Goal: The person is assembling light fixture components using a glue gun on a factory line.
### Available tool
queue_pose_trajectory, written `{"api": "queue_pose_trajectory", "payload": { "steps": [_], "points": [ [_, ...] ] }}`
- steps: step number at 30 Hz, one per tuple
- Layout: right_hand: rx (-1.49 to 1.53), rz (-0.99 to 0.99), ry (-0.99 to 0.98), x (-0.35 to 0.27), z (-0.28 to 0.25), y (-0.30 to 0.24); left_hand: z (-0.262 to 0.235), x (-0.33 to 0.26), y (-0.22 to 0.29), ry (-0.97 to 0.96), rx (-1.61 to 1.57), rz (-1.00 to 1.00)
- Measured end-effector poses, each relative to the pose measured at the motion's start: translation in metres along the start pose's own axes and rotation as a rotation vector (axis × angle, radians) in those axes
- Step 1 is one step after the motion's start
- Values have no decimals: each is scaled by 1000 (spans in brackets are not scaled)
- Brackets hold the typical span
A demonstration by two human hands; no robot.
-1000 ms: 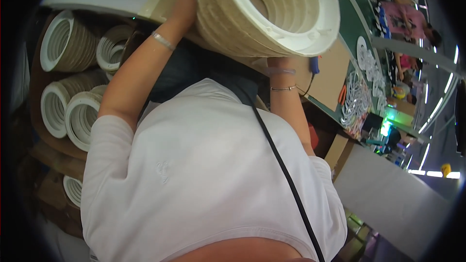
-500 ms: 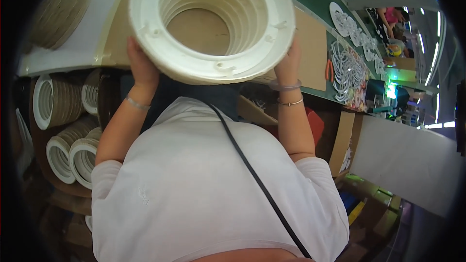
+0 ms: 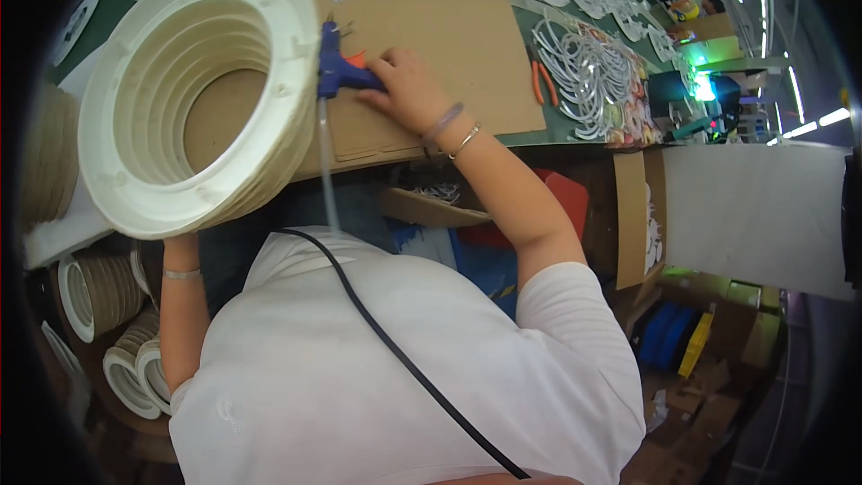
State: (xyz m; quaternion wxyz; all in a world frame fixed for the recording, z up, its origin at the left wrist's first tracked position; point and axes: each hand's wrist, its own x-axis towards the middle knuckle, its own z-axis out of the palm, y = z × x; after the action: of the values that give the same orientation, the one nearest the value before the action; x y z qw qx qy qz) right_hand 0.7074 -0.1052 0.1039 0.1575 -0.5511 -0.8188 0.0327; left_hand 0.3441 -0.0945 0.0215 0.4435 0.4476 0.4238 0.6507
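A large hollow cylinder of white rings [image 3: 289, 36], ribbed inside and out like a stack, is tilted with its open end toward me at the left. My left hand is hidden behind its lower side; only the wrist and forearm [image 3: 183, 283] show, and the hand holds the stack up. Right of the cylinder is a blue glue gun [image 3: 331, 70], nozzle pointing away, with a clear glue stick [image 3: 327, 157] trailing back over the table edge. The fingers and thumb of my right hand [image 3: 411, 90] lie on either side of its handle.
Brown cardboard [image 3: 449, 31] covers part of the green table. Orange-handled pliers [image 3: 544, 84] and a heap of clear curved pieces [image 3: 588, 72] lie to the right. Similar ring stacks [image 3: 99, 296] sit below at the left. An open carton [image 3: 435, 208] stands under the table edge.
The ring stack has moved left and tilted. My right hand has let go of it and gone to the glue gun, which has come into view. My left hand stays with the stack.
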Motion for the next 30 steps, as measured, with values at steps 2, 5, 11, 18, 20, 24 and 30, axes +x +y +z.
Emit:
{"api": "queue_pose_trajectory", "payload": {
  "steps": [2,5,11,18,20,24,30],
  "points": [
    [81,-85,219,-5,-10,2,-3,3,-1,-7,11,16],
    [-16,405,347,-39,-44,88,-13,-8,9,2,42,41],
    [-311,1098,380,-123,-88,240,-20,-3,11,24,91,22],
    [-3,1480,406,-120,-85,330,-32,-16,22,96,130,70],
    [-191,1464,-103,-111,-85,333,-39,-19,24,125,152,74],
    [-205,1311,-358,-99,-91,353,-54,-25,29,152,189,70],
    [-242,1426,-284,-73,-96,339,-53,-19,26,214,238,62]
  ]
}}
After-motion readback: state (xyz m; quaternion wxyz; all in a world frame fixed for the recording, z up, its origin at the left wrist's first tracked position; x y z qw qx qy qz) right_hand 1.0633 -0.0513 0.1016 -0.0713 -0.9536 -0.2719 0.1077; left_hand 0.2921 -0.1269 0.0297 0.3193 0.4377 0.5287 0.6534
